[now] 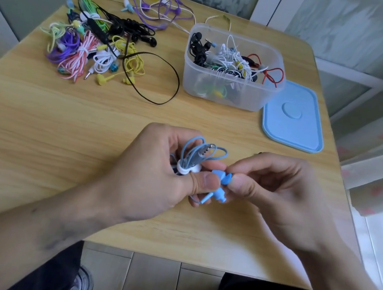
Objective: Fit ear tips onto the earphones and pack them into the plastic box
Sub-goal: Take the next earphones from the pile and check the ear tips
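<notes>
My left hand (154,174) grips a coiled pair of light blue earphones (199,153) bound with a white tie, above the near part of the wooden table (65,127). Its thumb presses beside one blue earbud (219,174). My right hand (276,183) pinches the tip of that earbud between thumb and fingertips. A second blue earbud (220,195) hangs just below. The clear plastic box (229,93) stands open at the back right, holding several bundled earphones.
A light blue lid (295,117) lies flat to the right of the box. A pile of coloured earphone bundles (90,52) covers the table's back left, with a loose black cable loop (155,78) and purple cables (155,9) behind. The table's right edge borders a window.
</notes>
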Motion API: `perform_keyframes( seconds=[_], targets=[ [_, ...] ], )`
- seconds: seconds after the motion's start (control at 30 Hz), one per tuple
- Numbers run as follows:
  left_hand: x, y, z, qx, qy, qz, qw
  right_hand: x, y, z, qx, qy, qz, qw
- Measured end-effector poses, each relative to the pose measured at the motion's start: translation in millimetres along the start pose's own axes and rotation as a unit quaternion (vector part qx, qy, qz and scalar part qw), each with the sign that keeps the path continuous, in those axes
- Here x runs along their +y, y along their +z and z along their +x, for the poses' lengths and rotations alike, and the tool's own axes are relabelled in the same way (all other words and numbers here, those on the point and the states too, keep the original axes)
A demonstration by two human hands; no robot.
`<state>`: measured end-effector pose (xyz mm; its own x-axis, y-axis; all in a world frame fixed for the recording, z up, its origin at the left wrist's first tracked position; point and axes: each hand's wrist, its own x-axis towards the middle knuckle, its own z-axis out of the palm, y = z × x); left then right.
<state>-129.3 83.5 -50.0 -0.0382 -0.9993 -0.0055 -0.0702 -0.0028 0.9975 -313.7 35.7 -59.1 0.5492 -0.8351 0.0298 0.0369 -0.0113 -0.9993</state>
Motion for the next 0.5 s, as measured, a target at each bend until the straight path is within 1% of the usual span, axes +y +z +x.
perform_keyframes(
  seconds=[0.1,0.17,0.27,0.33,0.43,0.5],
  targets=[
    [-1,0,-1,0.017,0.016,0.016,1.0,4,2,1,0.0,0.017,0.032,0.999],
    [-2,2,-3,0.029,0.022,0.004,0.999,3,1,2,-0.002,0.008,0.02,1.0],
    [-2,8,-3,0.06,-0.009,-0.076,0.995,2,3,2,0.021,-0.072,-0.051,0.996],
    [-2,11,-2,0.064,-0.034,-0.126,0.989,2,3,2,0.044,-0.129,-0.096,0.986],
    [-2,11,-1,0.055,-0.067,-0.168,0.982,-1,1,1,0.044,-0.21,-0.224,0.951],
    [-3,11,0,0.053,-0.083,-0.184,0.978,-1,0,0,0.041,-0.238,-0.282,0.928]
  ],
)
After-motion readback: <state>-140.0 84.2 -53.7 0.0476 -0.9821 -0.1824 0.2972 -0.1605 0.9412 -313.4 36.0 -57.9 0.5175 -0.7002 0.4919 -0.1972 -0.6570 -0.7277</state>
